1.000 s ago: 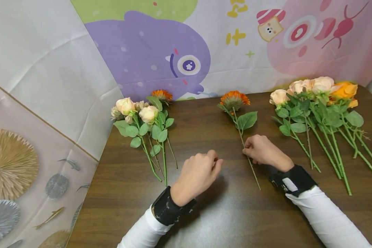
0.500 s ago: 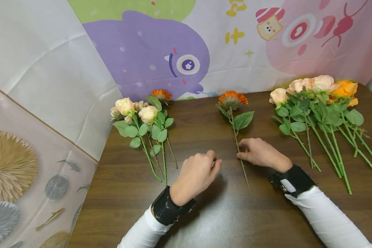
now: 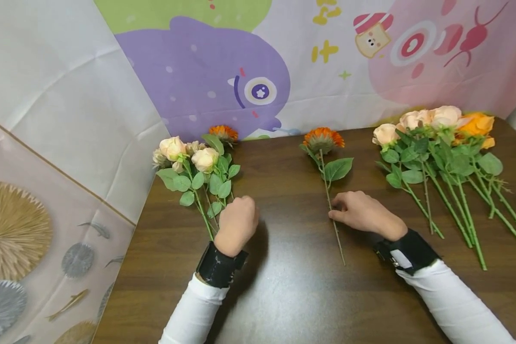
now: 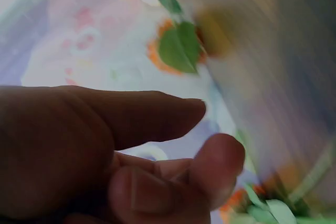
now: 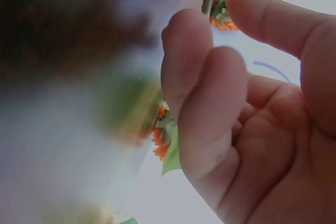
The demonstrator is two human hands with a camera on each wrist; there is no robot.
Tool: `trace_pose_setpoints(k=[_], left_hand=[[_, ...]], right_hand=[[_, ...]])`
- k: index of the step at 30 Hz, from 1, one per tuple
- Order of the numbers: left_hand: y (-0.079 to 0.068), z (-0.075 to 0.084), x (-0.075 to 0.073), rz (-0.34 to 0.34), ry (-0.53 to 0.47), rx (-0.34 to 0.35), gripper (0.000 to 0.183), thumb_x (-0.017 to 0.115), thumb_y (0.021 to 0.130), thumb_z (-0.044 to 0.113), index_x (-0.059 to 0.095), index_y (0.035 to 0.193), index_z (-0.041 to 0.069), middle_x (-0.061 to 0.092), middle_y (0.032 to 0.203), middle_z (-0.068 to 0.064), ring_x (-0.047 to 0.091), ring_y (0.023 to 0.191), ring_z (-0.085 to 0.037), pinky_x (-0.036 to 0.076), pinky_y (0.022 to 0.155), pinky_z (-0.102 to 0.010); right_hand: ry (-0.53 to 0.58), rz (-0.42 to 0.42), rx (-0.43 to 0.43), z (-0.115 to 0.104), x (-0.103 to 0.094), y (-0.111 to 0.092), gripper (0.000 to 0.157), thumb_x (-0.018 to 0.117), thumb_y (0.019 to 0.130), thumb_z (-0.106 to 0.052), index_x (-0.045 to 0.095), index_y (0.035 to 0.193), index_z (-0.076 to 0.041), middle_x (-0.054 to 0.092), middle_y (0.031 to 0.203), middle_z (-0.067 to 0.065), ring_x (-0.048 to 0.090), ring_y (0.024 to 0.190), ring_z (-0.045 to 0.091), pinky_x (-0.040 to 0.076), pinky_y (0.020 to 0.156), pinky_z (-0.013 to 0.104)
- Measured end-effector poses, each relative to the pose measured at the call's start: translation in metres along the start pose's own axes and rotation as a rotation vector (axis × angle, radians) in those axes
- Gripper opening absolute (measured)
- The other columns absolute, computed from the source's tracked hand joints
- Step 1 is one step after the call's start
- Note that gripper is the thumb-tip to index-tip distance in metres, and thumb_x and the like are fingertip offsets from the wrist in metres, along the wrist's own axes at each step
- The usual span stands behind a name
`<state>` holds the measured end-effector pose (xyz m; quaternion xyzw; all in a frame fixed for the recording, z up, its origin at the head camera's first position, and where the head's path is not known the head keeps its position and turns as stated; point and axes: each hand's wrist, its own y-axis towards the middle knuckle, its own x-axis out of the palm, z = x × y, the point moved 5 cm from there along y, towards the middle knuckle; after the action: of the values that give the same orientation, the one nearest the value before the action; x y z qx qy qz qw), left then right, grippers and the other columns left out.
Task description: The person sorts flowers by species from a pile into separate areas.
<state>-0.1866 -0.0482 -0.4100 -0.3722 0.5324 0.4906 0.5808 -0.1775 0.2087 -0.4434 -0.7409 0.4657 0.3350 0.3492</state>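
An orange gerbera-like flower (image 3: 323, 141) lies in the middle of the table, its thin stem pointing toward me. Beside the lower part of that stem is my right hand (image 3: 363, 212), fingertips right at it; in the right wrist view thumb and fingers stand apart. My left hand (image 3: 237, 224) is over the lower stems of the left flower group, hiding part of them. Its fingers are loosely bent with a gap to the thumb in the left wrist view, nothing between them. That group has cream roses (image 3: 205, 159), green leaves and another orange flower (image 3: 223, 133).
To the right lies a bunch of peach roses (image 3: 446, 117) with an orange rose (image 3: 477, 124), long green stems spread toward me. A cartoon-printed cloth (image 3: 223, 71) hangs behind the brown wooden table (image 3: 292, 286). Patterned cloth (image 3: 69, 229) covers the left side.
My right hand has slid the single orange flower's stem slightly left, and its fingers have loosened. My left hand has moved left from mid-table to the left flower group's stems.
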Motion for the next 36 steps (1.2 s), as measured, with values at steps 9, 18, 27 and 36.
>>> trace_pose_setpoints(k=[9, 18, 27, 36], left_hand=[[0.014, -0.03, 0.018, -0.13, -0.009, -0.081, 0.017, 0.057, 0.088, -0.003, 0.067, 0.074, -0.003, 0.069, 0.079, -0.022, 0.069, 0.067, -0.036, 0.054, 0.051, -0.045], [0.018, -0.041, 0.027, -0.165, -0.008, -0.125, 0.017, 0.055, 0.09, -0.004, 0.069, 0.081, -0.005, 0.069, 0.083, -0.023, 0.069, 0.07, -0.037, 0.055, 0.054, -0.047], [0.021, -0.045, 0.03, -0.192, -0.029, -0.076, 0.014, 0.056, 0.088, -0.003, 0.066, 0.077, -0.005, 0.069, 0.081, -0.024, 0.069, 0.072, -0.038, 0.056, 0.058, -0.046], [0.027, -0.061, 0.034, -0.287, -0.084, -0.145, 0.018, 0.069, 0.086, 0.014, 0.067, 0.078, -0.003, 0.07, 0.092, -0.024, 0.069, 0.084, -0.036, 0.057, 0.069, -0.045]], right_hand=[[-0.018, 0.045, 0.013, -0.001, -0.01, -0.005, 0.032, 0.064, 0.095, -0.028, 0.07, 0.112, 0.0, 0.071, 0.093, 0.007, 0.065, 0.08, 0.018, 0.051, 0.068, 0.039], [-0.016, 0.084, 0.014, -0.005, -0.022, -0.012, 0.03, 0.063, 0.096, -0.027, 0.071, 0.11, -0.002, 0.071, 0.094, 0.007, 0.064, 0.078, 0.017, 0.05, 0.067, 0.038], [-0.014, 0.105, 0.018, -0.01, -0.029, -0.014, 0.028, 0.062, 0.097, -0.026, 0.071, 0.11, -0.003, 0.071, 0.092, 0.006, 0.064, 0.079, 0.017, 0.051, 0.066, 0.037], [-0.005, 0.109, 0.029, -0.012, -0.032, -0.018, 0.028, 0.063, 0.097, -0.026, 0.071, 0.11, -0.002, 0.071, 0.092, 0.006, 0.064, 0.078, 0.016, 0.051, 0.066, 0.037]])
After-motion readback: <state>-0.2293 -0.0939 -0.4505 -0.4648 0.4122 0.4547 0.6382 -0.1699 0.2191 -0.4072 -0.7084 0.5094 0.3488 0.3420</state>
